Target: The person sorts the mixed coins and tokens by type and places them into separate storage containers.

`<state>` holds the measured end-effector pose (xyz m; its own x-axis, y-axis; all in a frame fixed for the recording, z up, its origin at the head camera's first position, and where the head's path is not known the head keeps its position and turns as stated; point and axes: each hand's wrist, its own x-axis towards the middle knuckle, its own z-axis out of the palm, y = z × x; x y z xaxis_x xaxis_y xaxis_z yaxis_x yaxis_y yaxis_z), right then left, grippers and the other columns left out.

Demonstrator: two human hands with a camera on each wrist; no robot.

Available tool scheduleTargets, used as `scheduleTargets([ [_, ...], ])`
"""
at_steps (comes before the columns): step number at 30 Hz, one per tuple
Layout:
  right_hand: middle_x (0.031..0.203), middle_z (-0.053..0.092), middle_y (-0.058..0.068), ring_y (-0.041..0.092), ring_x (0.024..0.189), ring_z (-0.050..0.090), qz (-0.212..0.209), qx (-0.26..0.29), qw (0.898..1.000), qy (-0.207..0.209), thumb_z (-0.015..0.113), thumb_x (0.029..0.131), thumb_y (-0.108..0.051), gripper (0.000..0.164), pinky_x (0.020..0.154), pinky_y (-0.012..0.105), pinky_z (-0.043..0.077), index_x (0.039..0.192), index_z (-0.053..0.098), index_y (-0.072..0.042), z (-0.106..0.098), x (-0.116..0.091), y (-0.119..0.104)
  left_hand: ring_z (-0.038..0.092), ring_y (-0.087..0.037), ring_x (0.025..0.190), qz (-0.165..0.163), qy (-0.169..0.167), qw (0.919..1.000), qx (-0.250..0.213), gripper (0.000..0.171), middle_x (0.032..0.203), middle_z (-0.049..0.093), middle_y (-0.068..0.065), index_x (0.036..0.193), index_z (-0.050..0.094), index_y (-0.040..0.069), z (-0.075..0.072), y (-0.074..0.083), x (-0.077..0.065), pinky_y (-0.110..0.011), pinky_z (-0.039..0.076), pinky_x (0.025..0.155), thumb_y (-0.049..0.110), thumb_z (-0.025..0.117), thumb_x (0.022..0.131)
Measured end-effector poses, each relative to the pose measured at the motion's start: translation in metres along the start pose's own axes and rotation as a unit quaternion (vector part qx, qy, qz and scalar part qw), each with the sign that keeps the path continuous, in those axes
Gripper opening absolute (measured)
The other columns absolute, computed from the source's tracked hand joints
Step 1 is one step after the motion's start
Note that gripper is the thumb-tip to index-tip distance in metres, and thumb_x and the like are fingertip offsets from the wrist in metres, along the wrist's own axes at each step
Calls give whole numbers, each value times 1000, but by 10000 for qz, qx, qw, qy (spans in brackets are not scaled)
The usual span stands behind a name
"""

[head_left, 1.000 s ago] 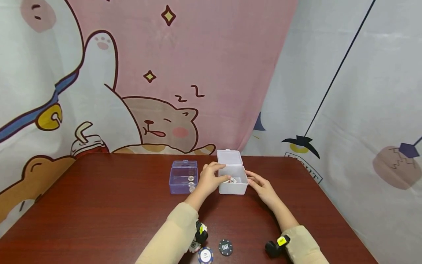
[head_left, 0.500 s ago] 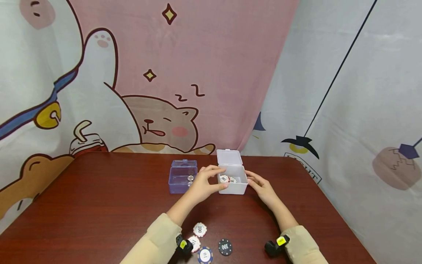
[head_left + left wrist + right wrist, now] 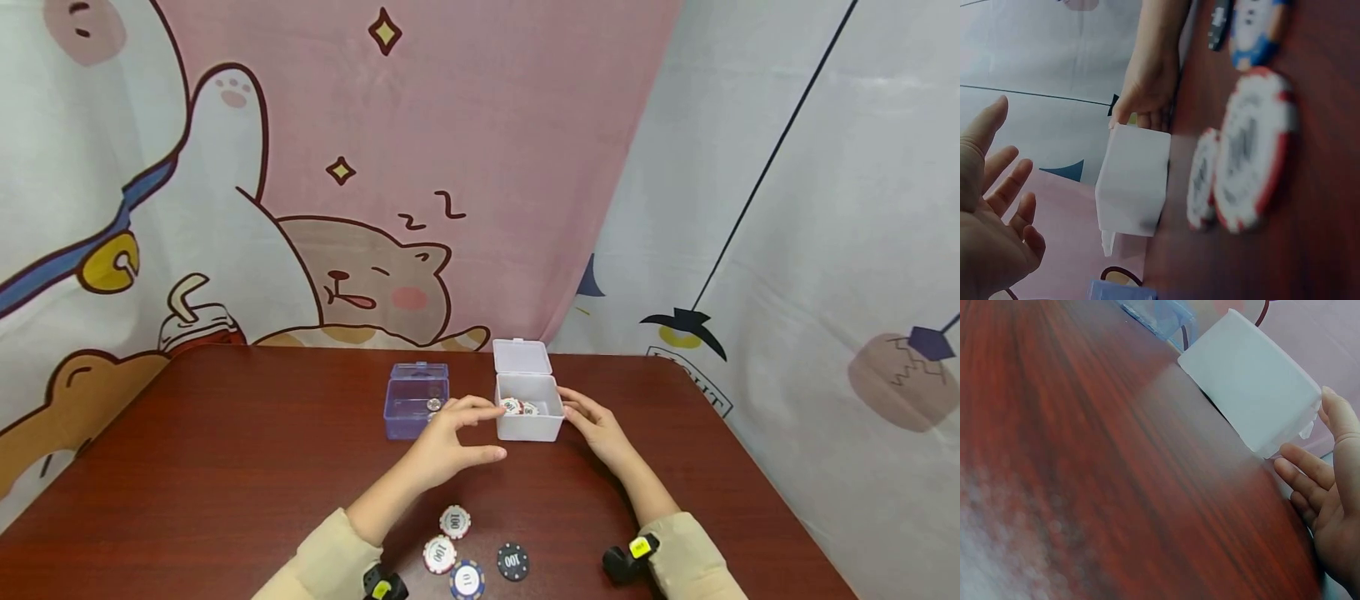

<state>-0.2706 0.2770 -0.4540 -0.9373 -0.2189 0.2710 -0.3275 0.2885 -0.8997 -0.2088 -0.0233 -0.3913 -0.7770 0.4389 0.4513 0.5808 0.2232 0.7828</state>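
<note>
A white plastic box (image 3: 528, 429) stands with its lid (image 3: 522, 357) raised and a couple of poker chips (image 3: 512, 406) lying inside. My right hand (image 3: 602, 435) rests its thumb and fingertips against the box's right side, fingers fairly straight. In the right wrist view the thumb is at the rim and the other fingers are by the lower corner. Just front-left of the box, my left hand (image 3: 446, 446) holds nothing, its thumb and fingers spread apart. Nearer to me lie two red-and-white poker chips (image 3: 455, 522), a blue poker chip (image 3: 467, 580) and a black poker chip (image 3: 513, 562).
Left of the white box stands a see-through blue box (image 3: 405, 427), lid up, with small clear round pieces (image 3: 433, 405) in it. Both boxes are near the far edge of the brown table (image 3: 225, 467). A printed cloth (image 3: 525, 167) hangs behind.
My left hand has drawn back from over the white box, toward me and left, its fingers spreading. A red-and-white chip now shows at the box's left inside. My right hand stays put.
</note>
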Motion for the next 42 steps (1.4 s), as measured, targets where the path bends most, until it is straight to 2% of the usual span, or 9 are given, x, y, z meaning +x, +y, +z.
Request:
scheduleTargets([
  [4,121,60,21,34,114,54,12,-34,10000,50,56,98,-19,42,89,22,42,138,51,-8,0,2,6,49,-16,108,156,-133,9996,201,48,113,61,8,119,69,13,-6,-2,-12,-41,40,93,22,83,74],
  [7,120,61,21,35,114,54,-8,8,10000,65,56,98,-17,41,89,22,43,137,52,-7,0,2,5,50,-17,111,230,-246,9989,313,48,112,61,8,119,69,12,-10,-6,-21,-46,31,102,23,83,74],
  [11,120,61,22,35,113,55,-56,33,10000,74,56,98,-14,40,88,21,43,137,52,-6,1,2,5,50,-20,114,154,-419,9984,347,48,112,61,7,119,69,11,-15,-9,-31,-53,24,106,24,82,75],
  [15,119,60,25,36,112,55,-157,26,9998,85,55,98,-14,41,86,20,43,136,51,-2,2,1,6,47,-23,116,14,-635,9974,328,48,114,61,6,119,68,9,-19,-13,-39,-50,32,102,24,82,76],
  [18,118,60,26,36,111,56,-199,4,9998,95,55,98,-15,41,86,19,43,136,51,-1,1,1,7,49,-21,110,-52,-895,9953,378,48,114,61,5,119,68,7,-20,-18,-44,-43,42,92,25,82,76],
  [24,120,61,23,34,112,56,-94,-19,9999,100,56,98,-17,42,87,20,43,137,51,-4,1,1,7,50,-14,99,-99,-1337,9894,564,48,110,63,4,117,69,6,-20,-25,-52,-36,44,84,24,83,75],
  [30,119,61,24,36,112,55,-117,-3,9999,89,56,98,-16,42,87,20,43,137,51,-3,1,2,7,51,-13,93,-290,-1355,9878,710,47,100,66,1,110,72,4,-17,-29,-59,-32,43,79,26,85,71],
  [37,119,60,26,37,112,55,-182,-29,9998,64,55,98,-16,42,87,20,42,137,50,-2,1,1,7,51,-12,88,-409,-1262,9885,720,44,94,66,6,105,74,6,-13,-33,-69,-28,42,75,26,87,68],
  [42,119,60,25,38,113,55,-139,15,9999,26,54,99,-13,42,87,20,42,138,49,-1,0,2,8,53,-9,90,-467,-1097,9889,890,44,92,64,11,103,74,7,-7,-34,-72,-40,39,91,27,88,65],
])
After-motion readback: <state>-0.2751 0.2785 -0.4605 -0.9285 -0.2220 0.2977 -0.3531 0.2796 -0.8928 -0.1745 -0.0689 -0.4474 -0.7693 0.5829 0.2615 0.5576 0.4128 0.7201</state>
